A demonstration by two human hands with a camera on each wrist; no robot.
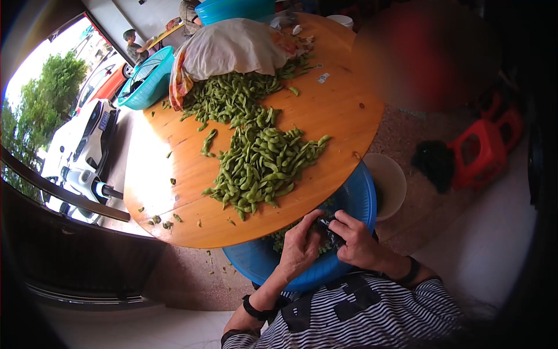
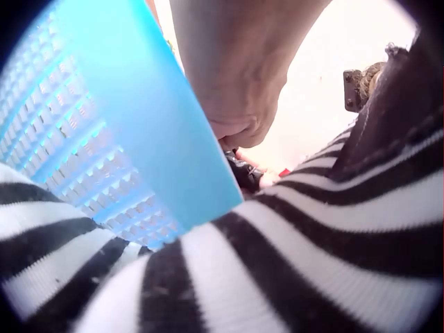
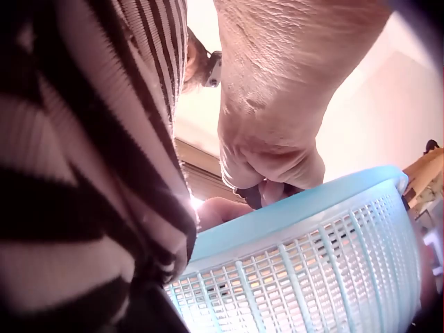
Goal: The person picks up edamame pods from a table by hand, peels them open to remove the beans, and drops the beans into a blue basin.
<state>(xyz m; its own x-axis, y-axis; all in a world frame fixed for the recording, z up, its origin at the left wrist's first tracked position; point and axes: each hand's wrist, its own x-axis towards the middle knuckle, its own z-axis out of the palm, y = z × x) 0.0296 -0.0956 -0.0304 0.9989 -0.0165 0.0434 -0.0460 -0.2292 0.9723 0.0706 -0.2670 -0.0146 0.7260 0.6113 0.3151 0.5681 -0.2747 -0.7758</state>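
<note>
My left hand [image 1: 300, 245] and right hand [image 1: 359, 243] meet over a blue plastic basket [image 1: 241, 259] at the table's near edge. Between them, the curled fingers of both hands grip a small, shiny black thing [image 1: 332, 237]; its kind I cannot tell. Green pieces [image 1: 279, 239] lie in the basket beneath, partly hidden by the hands and the tabletop. A heap of green soybean pods [image 1: 256, 166] spreads over the wooden table [image 1: 340, 125] ahead of the hands. The right wrist view shows the right hand [image 3: 270, 156] just above the basket's rim [image 3: 298, 208].
A pale cloth [image 1: 232, 49] covers the far part of the heap. A teal basket [image 1: 148, 78] stands at the table's left edge. A pale bucket [image 1: 386, 186] is on the floor beside the blue basket, with red stools [image 1: 479, 152] farther right.
</note>
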